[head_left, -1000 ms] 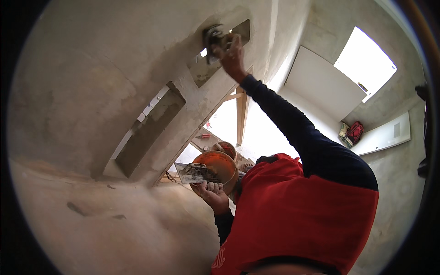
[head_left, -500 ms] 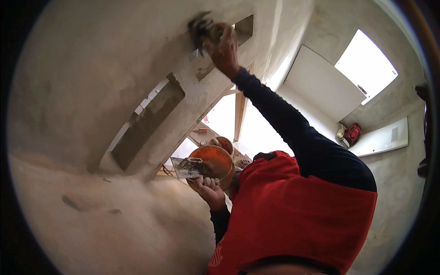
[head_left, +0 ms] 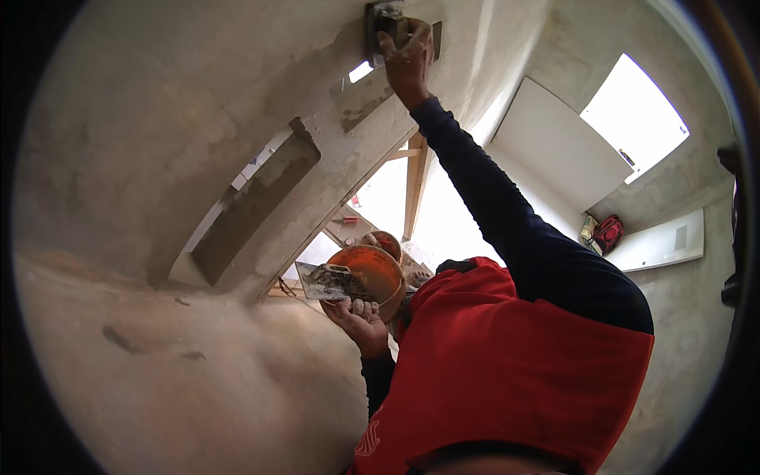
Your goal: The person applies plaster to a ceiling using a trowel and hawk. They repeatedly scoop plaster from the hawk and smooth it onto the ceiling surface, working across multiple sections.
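My right hand (head_left: 408,57) is raised high against the plastered wall (head_left: 158,119), closed round a dark block-like hand float (head_left: 382,17). The float lies against the wall beside the upper recess (head_left: 366,103), partly covered by my fingers. Lower down, at the left of my body, my left hand (head_left: 362,323) grips a flat rectangular metal trowel (head_left: 323,286) by its edge. Wet-looking mortar is smeared on the trowel, and its handle faces up. Beneath the trowel is an orange bucket (head_left: 378,273). How my left thumb sits is partly hidden.
A longer slanted recess (head_left: 253,210) with a bright gap cuts into the wall. A second orange bucket (head_left: 383,242) stands behind the first. A wooden post (head_left: 414,190) rises near the bright opening. Farther right are a white panel (head_left: 562,146) and a red bag (head_left: 608,233) on a white ledge (head_left: 661,240).
My right hand has slid the float up and to the right along the wall, uncovering more of the upper recess. My left hand stays almost in place with the trowel.
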